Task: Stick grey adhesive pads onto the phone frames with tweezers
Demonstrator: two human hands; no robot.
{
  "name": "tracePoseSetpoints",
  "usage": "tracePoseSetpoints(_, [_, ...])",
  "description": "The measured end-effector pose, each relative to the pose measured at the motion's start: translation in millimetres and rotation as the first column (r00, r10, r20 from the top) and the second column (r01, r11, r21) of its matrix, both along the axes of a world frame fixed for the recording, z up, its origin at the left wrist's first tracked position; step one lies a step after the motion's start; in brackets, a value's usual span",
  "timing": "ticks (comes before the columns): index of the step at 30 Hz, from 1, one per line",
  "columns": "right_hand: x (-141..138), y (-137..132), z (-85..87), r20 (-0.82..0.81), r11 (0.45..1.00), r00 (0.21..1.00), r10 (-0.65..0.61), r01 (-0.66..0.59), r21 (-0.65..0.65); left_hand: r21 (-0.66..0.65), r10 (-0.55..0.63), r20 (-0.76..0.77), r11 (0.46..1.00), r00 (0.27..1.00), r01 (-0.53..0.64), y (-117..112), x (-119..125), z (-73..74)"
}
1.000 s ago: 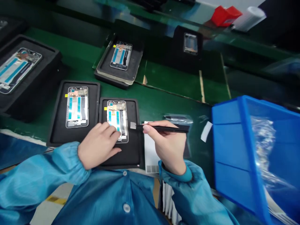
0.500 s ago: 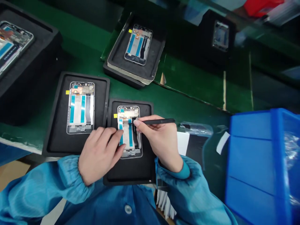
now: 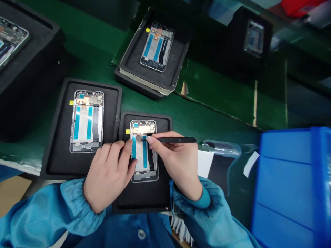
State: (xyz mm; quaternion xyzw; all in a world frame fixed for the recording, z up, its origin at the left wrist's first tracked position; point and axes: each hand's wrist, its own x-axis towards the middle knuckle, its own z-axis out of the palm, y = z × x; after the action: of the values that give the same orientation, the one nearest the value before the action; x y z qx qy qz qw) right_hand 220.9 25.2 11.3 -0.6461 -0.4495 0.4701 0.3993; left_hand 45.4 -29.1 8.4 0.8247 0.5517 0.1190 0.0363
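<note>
Both hands bend over one opened phone (image 3: pixel 139 160), which lies face-up inside a black foam tray (image 3: pixel 144 198) directly in front of the person. The left hand (image 3: pixel 108 177) is loosely spread and curved, its index finger and thumb at the phone's left edge – presumably to steady the frame rather than grip it. The right hand (image 3: pixel 178 155) pinches slim black tweezers (image 3: pixel 178 140) like a pen, nearly level, so the tip can reach in from the right over the pale area between two blue strips; whether it touches there, I cannot tell. A yellow tab (image 3: pixel 127 131) sticks out past the phone's upper left side.

Just left, a second phone (image 3: pixel 86 124) lies in its own tray (image 3: pixel 58 151); the raised rims probably stop the phones from sliding on the green bench (image 3: pixel 207 125). Farther back, a third phone (image 3: pixel 157 48) rests on stacked trays (image 3: pixel 131 67), set at a slant. To the right, within easy reach of the tool hand, are a white sheet (image 3: pixel 205 163) and clear plastic film (image 3: pixel 222 148) – then a curled white strip (image 3: pixel 251 164) and a blue bin (image 3: pixel 281 186) at the side.
</note>
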Motion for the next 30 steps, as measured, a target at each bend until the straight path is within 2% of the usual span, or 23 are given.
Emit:
tracePoseSetpoints(22, [-1.1, -0.6, -0.6, 0.033, 1.0, 0.999, -0.006, 0.006, 0.015, 0.007, -0.004, -0.029, 1.0, 1.0, 0.004, 0.4, 0.6, -0.4])
tracePoseSetpoints(30, [-0.3, -1.2, -3.1, 0.097, 0.999, 0.995, 0.007, -0.01, 0.035, -0.046, -0.014, -0.1, 0.999, 0.995, 0.01, 3.7, 2.9, 2.9])
